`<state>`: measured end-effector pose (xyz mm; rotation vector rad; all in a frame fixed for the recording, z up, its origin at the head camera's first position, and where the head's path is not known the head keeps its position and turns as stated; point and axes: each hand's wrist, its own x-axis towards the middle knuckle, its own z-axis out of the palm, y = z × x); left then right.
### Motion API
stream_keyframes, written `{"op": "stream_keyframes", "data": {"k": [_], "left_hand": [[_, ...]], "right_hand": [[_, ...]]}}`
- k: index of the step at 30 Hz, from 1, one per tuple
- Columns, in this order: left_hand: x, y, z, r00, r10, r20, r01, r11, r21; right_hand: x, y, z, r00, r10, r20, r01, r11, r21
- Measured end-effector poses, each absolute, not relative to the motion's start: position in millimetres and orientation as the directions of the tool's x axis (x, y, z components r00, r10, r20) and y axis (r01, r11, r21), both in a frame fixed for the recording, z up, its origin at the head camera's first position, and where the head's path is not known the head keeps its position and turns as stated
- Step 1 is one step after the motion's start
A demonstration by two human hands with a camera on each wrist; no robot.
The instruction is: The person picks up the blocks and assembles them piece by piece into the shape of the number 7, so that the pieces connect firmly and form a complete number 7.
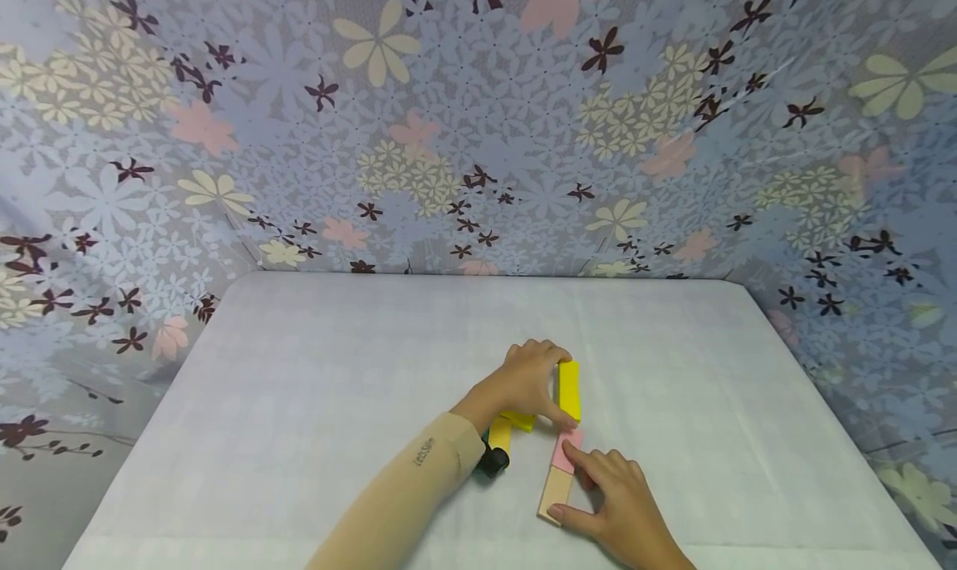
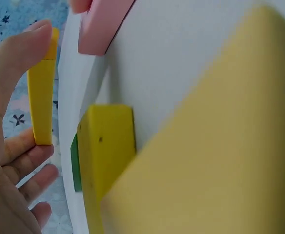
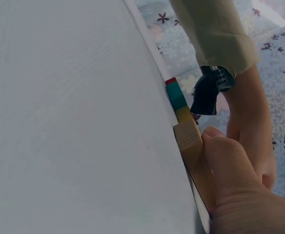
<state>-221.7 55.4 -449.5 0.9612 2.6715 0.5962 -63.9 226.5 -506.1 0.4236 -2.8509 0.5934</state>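
My left hand pinches a bright yellow block lengthwise, thumb at the near end and fingers at the far end. In the left wrist view the same yellow block spans thumb to fingertips. Just nearer than its thumb end lies a pink block, end to end with a plain wooden block. My right hand grips this pair, thumb at the wooden block's near end and index finger on the pink one. The right wrist view shows that thumb against the wooden block.
Under the left forearm are more yellow blocks, partly hidden. Teal and red blocks show beyond the wooden one. A black wrist camera hangs from the left wrist. A white cloth covers the table; a flowered curtain surrounds it.
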Motion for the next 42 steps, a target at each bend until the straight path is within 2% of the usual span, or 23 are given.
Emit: {"op": "stream_keyframes", "data": {"k": [12,27,32,42], "left_hand": [[-219.6,70.5,-457.6,-0.735,0.671,-0.097,0.586,0.700,0.408],[-222.3,75.9,-459.5,-0.739,0.666,-0.100,0.578,0.704,0.413],[-225.1,76.6,-458.5,-0.735,0.667,-0.124,0.579,0.712,0.398],[-227.6,77.9,-455.3,-0.705,0.689,-0.170,0.598,0.706,0.380]], "right_hand": [[-63.2,226.7,-506.9,-0.945,-0.225,0.237,-0.301,0.883,-0.360],[-64.8,227.1,-508.3,-0.935,-0.240,0.263,-0.325,0.876,-0.356],[-64.9,227.5,-510.1,-0.925,-0.252,0.285,-0.348,0.863,-0.367],[-64.6,227.3,-510.0,-0.938,-0.234,0.254,-0.318,0.873,-0.369]]}}
